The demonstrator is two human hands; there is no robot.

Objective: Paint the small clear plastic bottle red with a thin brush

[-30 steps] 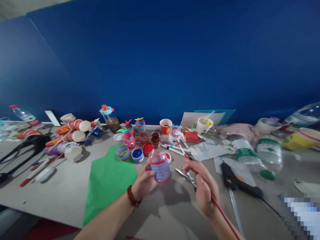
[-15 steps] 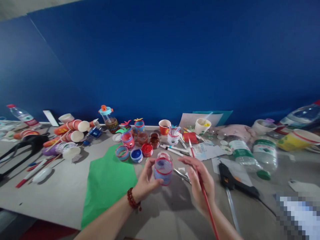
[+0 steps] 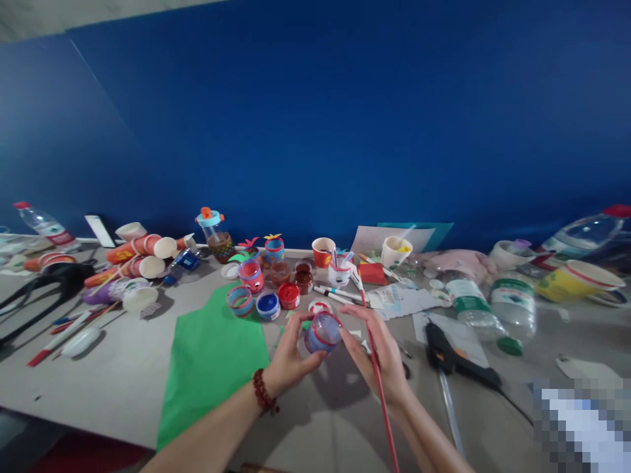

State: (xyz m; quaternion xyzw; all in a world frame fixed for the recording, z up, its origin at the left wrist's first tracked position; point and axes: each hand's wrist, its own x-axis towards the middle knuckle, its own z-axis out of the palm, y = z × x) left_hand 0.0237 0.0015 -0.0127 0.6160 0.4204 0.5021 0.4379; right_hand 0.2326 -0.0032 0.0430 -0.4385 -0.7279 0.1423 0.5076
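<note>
My left hand [image 3: 292,355] is closed around a small clear plastic cup [image 3: 323,332] with a red-painted rim and bluish sides, tilted so its opening shows. My right hand [image 3: 378,358] grips a red-handled paintbrush [image 3: 378,378], bristles pointing up and away. Its thumb and fingertips are at the cup's right side; whether they press on it is hard to tell. Just behind the cup lies a white lid with red paint [image 3: 319,307]. Open jars of blue paint [image 3: 269,305] and red paint [image 3: 288,295] stand to the left of it.
Green paper [image 3: 214,368] lies left of my hands. Painted cups [image 3: 250,276] stand behind the jars. On the right are a black glue gun [image 3: 456,358] and clear bottles [image 3: 470,302]. Bundled paper cups [image 3: 140,256] lie at the left, before a blue wall [image 3: 315,131].
My right hand has moved left to the cup, bringing the paintbrush along. The cup has tipped, and scissors partly show under my right hand. The view has shifted slightly.
</note>
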